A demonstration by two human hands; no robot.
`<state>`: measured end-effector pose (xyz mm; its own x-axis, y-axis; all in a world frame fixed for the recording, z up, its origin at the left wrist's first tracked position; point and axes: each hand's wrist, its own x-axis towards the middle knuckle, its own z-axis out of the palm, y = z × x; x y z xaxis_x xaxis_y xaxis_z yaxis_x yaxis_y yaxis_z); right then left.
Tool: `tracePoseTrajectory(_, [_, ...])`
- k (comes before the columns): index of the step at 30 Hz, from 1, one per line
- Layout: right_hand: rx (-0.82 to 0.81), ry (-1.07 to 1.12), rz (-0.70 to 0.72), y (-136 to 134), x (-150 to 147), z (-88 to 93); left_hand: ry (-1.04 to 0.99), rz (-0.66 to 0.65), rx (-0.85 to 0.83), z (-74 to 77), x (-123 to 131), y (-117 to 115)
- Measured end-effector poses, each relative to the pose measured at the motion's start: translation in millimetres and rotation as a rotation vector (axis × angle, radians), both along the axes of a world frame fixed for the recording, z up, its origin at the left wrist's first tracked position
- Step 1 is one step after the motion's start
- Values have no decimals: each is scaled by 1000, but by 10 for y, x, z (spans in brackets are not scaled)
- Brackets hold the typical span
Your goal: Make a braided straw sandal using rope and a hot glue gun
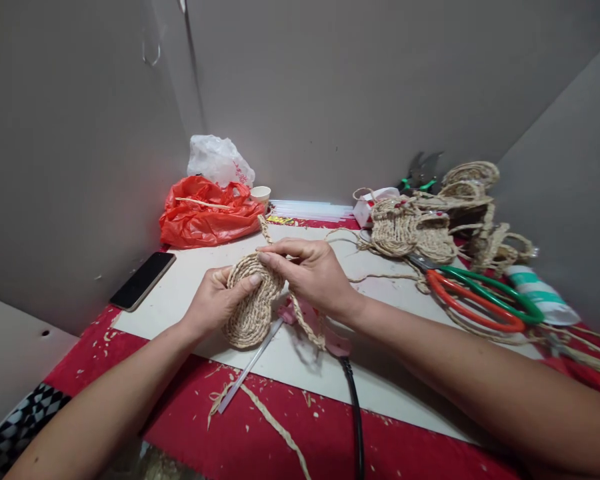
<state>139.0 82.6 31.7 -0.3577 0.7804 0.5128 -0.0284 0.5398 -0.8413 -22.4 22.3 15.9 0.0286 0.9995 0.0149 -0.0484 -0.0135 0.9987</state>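
Note:
A coiled straw sole (250, 313), shaped like a small slipper sole, is held up over the white board. My left hand (215, 297) grips its left edge, with the thumb pressed on its face. At the sole's upper right edge, my right hand (310, 270) pinches a straw braid (305, 323), whose loose length hangs below the fingers. Behind the braid lies a pink glue gun (337, 341), partly hidden, with a clear glue stick (250, 369) sticking out of it and a black cord (353, 407) running toward me.
Orange-and-green-handled scissors (475, 300) lie at right beside woven straw pieces (400, 227). A phone (143, 281) is at left, near a red plastic bag (205, 217) and a paper cup (261, 195). Spare glue sticks (313, 210) lie along the back. Straw scraps dot the red cloth (280, 427).

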Motion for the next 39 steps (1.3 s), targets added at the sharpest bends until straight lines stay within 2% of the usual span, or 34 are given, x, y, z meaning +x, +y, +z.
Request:
tracePoseTrajectory(6, [41, -67, 1, 0, -13, -12, -49, 19, 12, -33, -13, 50])
tracePoseTrajectory(10, [116, -165, -7, -56, -8, 9, -178, 137, 59, -6, -52, 99])
tracePoseTrajectory(14, [-52, -134, -63, -62, -30, -43, -365, 223, 108, 27, -135, 150])
tracePoseTrajectory(16, [-144, -195, -21, -63, -53, -69, -428, 242, 111, 36, -162, 165])
tracePoseTrajectory(21, [-293, -323, 205, -137, -84, -95, -453, 186, 69, 67, -97, 125])
tracePoseTrajectory(23, [-365, -303, 232, -131, -89, -107, -438, 153, 45, 83, -78, 107])
tracePoseTrajectory(26, [-423, -222, 222, -85, -83, -103, -415, 70, 35, 102, -80, 94])
tracePoseTrajectory(29, [-408, -145, 235, -45, -71, -75, -360, 14, 6, 100, -90, 94])
tracePoseTrajectory(34, [-402, -149, 235, -37, -64, -62, -344, 39, -29, 86, -97, 112])
tracePoseTrajectory(39, [-362, -58, 106, -2, -44, -18, -388, 76, -18, 100, -145, 141])
